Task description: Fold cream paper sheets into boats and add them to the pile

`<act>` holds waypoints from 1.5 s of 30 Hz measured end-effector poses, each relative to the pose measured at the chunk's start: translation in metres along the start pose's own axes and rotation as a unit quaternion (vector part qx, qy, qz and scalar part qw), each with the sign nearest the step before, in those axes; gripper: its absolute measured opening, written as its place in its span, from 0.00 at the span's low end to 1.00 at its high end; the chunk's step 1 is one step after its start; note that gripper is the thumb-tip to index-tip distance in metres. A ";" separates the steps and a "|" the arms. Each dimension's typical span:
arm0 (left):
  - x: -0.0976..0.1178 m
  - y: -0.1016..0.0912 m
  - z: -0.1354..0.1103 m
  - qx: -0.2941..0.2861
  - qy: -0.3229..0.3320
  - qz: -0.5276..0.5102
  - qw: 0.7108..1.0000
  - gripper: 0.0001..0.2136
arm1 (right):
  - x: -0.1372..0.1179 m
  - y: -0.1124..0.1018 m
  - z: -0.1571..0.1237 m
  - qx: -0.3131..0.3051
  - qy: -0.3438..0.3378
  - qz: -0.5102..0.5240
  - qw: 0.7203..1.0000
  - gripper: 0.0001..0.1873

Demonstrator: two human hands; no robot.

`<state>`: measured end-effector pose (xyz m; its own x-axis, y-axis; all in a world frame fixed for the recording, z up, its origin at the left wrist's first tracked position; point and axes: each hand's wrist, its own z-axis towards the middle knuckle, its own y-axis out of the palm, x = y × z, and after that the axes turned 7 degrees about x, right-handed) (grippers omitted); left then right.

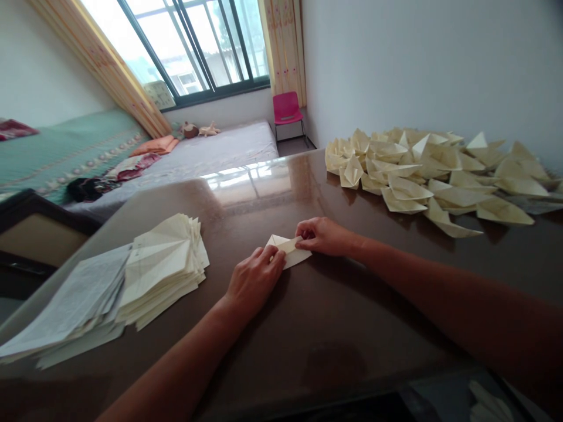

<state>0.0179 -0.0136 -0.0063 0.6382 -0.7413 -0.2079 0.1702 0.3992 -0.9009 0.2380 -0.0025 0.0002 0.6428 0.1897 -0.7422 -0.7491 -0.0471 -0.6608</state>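
A small sheet of cream paper [299, 257], partly folded with a slanted corner and a narrow strip along it, lies on the brown tabletop [352, 305]. My left hand [257, 274] presses its fingertips on the paper's left end. At the other end, my right hand [324, 237] pinches the strip between thumb and bent fingers. Both hands are closed on the same piece, and fingers cover parts of it.
To the left lies a stack of cream paper sheets [165, 264] beside printed grey sheets [83, 293]. A heap of folded paper boats [422, 170] spreads along the wall at the right. Beyond the table are a bed [237, 143] and a pink chair [288, 110].
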 end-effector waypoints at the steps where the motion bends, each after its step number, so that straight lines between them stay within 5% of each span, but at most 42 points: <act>1: 0.001 0.000 0.000 -0.001 -0.007 -0.001 1.000 0.10 | 0.002 0.001 0.001 0.003 0.002 0.018 1.000 0.06; 7: 0.004 -0.003 0.003 0.016 -0.064 -0.047 0.997 0.11 | -0.002 0.007 0.000 0.035 -0.004 0.104 0.994 0.13; 10: 0.004 -0.004 0.004 0.053 -0.108 -0.150 0.981 0.10 | -0.017 0.008 -0.010 0.106 -0.078 0.052 0.990 0.13; 14: 0.006 -0.010 0.006 0.109 -0.185 -0.385 0.897 0.10 | -0.032 0.009 -0.025 0.186 -0.230 -0.100 0.950 0.13; 18: 0.010 -0.019 0.009 0.109 -0.263 -0.545 0.788 0.10 | -0.035 0.008 -0.033 0.181 -0.349 -0.240 0.888 0.16; 22: 0.003 -0.019 0.010 0.062 -0.305 -0.582 0.751 0.13 | -0.035 0.006 -0.034 0.148 -0.394 -0.242 0.874 0.19; 25: -0.009 -0.011 0.010 -0.010 -0.293 -0.565 0.771 0.13 | -0.033 0.003 -0.031 0.135 -0.376 -0.193 0.896 0.21; 28: -0.020 -0.005 0.009 -0.081 -0.251 -0.487 0.833 0.12 | -0.027 0.002 -0.024 0.088 -0.318 -0.164 0.930 0.14; 33: -0.025 -0.004 0.006 -0.085 -0.219 -0.295 0.926 0.07 | -0.011 0.007 -0.014 -0.033 -0.301 -0.144 0.942 0.12; 45: -0.009 -0.006 0.002 -0.085 -0.192 -0.134 0.968 0.08 | -0.002 0.014 -0.009 -0.033 -0.272 -0.096 0.957 0.12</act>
<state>0.0128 -0.0087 0.0015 0.8257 -0.5379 0.1702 0.2636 0.1010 -0.9593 0.2277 -0.0120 -0.0084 0.5755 0.6829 -0.4500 -0.6023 -0.0184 -0.7981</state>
